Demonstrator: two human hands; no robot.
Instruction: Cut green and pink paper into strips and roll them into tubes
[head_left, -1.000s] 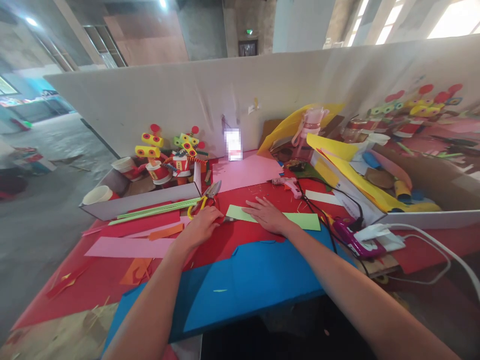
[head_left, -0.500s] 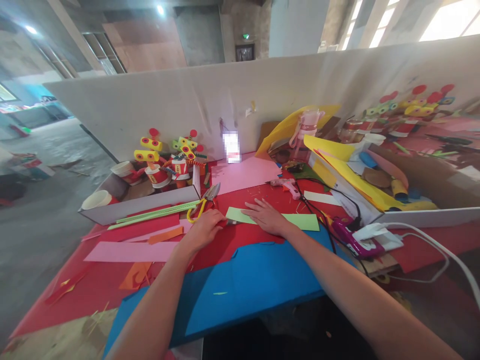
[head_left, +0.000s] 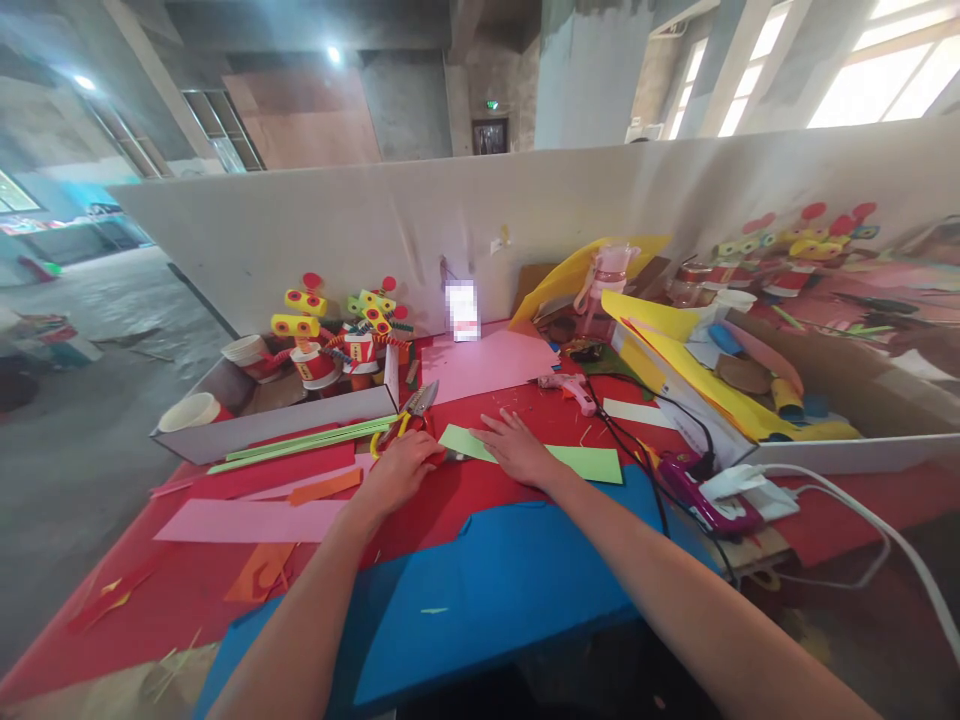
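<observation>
- Everything is sitting lower in my view than a second ago, so I am guessing the head camera is tipping up;
- the green paper strip (head_left: 589, 463) is lying on the red table cover (head_left: 442, 508), under the right hand (head_left: 517, 450), which is resting flat with fingers spread;
- the left hand (head_left: 405, 470) is curling beside the strip's left end; a small grey thing (head_left: 454, 456) is poking out there; I cannot tell if it is being gripped;
- the strip is looking light, thin and bendy; I am favouring its free right end for pinching;
- the left white box (head_left: 300, 420) is holding toy figures (head_left: 311, 366) and paper cups (head_left: 191, 411); the right white box (head_left: 847, 457) is holding yellow sheets (head_left: 667, 360).
</observation>
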